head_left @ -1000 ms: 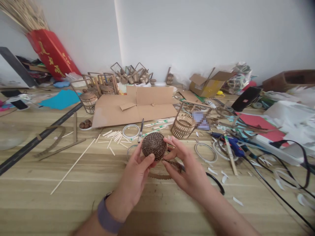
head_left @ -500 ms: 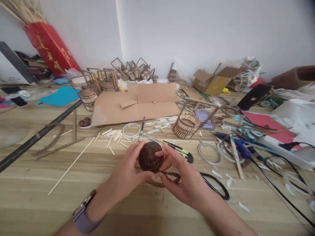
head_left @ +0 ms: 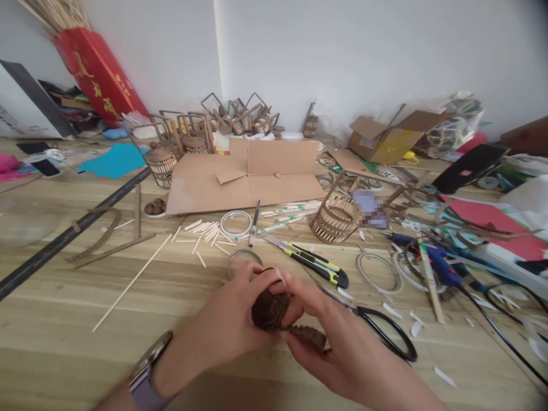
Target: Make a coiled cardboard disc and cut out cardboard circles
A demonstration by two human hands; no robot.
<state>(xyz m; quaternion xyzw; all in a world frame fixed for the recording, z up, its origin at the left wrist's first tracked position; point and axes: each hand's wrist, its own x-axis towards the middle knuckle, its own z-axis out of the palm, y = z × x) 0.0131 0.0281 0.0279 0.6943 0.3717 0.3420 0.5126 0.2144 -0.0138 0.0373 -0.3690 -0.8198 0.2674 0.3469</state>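
Close in front of me is a tightly wound roll of dark brown corrugated strip (head_left: pixel 269 308). My left hand (head_left: pixel 225 322) wraps round its left side, thumb underneath and fingers over the top. From the right, my right hand (head_left: pixel 331 328) grips the roll with its upper fingers, while the strip's loose end (head_left: pixel 311 335) runs between its thumb and fingers. Part of the roll is hidden behind the fingers. Just beyond the hands lie a yellow-and-black utility knife (head_left: pixel 319 265) and a tape roll (head_left: pixel 244 256). Black-handled scissors (head_left: pixel 387 331) rest beside my right wrist.
A small slatted basket with a handle (head_left: pixel 334 220) stands ahead on the right. Further right lies a blue glue gun (head_left: pixel 440 262) with its cord. Flattened cardboard (head_left: pixel 205 185), short wooden sticks (head_left: pixel 203 231), and a bowl of brown balls (head_left: pixel 154 208) are further back.
The roll has been tipped, so its flat spiral face no longer faces me. My left fingers have moved over its top. The view has shifted slightly left, uncovering the knife and the tape roll.
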